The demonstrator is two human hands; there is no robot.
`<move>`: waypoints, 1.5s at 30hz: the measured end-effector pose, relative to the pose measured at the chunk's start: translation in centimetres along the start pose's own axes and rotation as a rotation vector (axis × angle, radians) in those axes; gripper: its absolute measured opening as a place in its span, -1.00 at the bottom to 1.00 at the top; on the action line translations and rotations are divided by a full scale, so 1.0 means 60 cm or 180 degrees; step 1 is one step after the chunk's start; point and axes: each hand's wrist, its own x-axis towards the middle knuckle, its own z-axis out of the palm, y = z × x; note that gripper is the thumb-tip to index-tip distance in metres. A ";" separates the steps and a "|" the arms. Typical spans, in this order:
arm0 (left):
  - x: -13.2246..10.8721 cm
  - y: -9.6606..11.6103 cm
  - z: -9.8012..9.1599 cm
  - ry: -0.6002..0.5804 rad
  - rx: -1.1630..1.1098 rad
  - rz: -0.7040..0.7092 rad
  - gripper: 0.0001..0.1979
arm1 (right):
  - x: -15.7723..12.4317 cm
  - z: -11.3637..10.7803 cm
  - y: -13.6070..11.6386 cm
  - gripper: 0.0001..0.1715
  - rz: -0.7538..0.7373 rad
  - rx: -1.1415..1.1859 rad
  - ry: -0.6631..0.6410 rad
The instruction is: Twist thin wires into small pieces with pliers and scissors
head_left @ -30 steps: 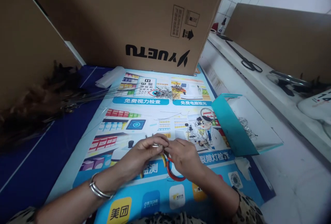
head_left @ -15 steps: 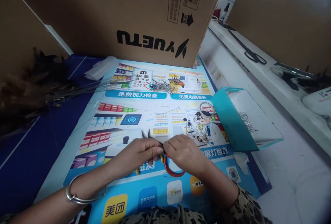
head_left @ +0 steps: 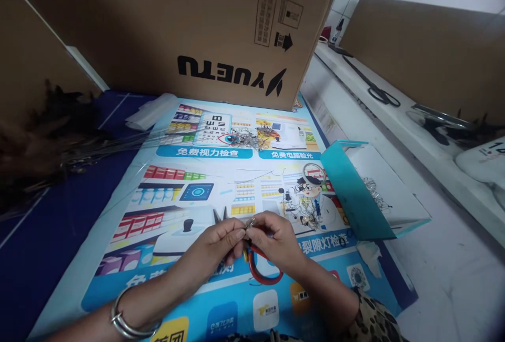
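My left hand (head_left: pixel 215 242) and my right hand (head_left: pixel 276 239) meet over a printed poster mat (head_left: pixel 177 184), fingertips pinched together on a small metal wire piece (head_left: pixel 249 223). Small pliers with red handles (head_left: pixel 260 273) lie under my right hand, their grey tips (head_left: pixel 220 214) poking out past my left fingers. Which hand grips the pliers is hidden. A silver bangle (head_left: pixel 126 318) sits on my left wrist.
A large cardboard box (head_left: pixel 189 31) stands at the back of the mat. A pile of wire bits (head_left: pixel 252 142) lies before it, more by the cartoon doctor (head_left: pixel 305 210). A teal-edged open box (head_left: pixel 366 194) sits right. Dark feathers (head_left: pixel 35 137) lie left. Scissors (head_left: pixel 374 89) rest on the right ledge.
My hands have stayed together over the mat; the pliers' tips came into view beyond my left fingers and the wire piece now shows between my fingertips. The camera shifted slightly.
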 end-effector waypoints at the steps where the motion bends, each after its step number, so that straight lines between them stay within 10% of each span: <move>1: 0.001 -0.003 -0.001 -0.0014 0.0001 -0.0005 -0.70 | -0.001 0.001 0.001 -0.85 0.0043 0.0125 -0.0007; 45: 0.000 -0.011 0.003 0.0000 0.0365 0.0323 -0.59 | -0.006 0.007 0.022 -0.76 0.0052 0.0638 0.0192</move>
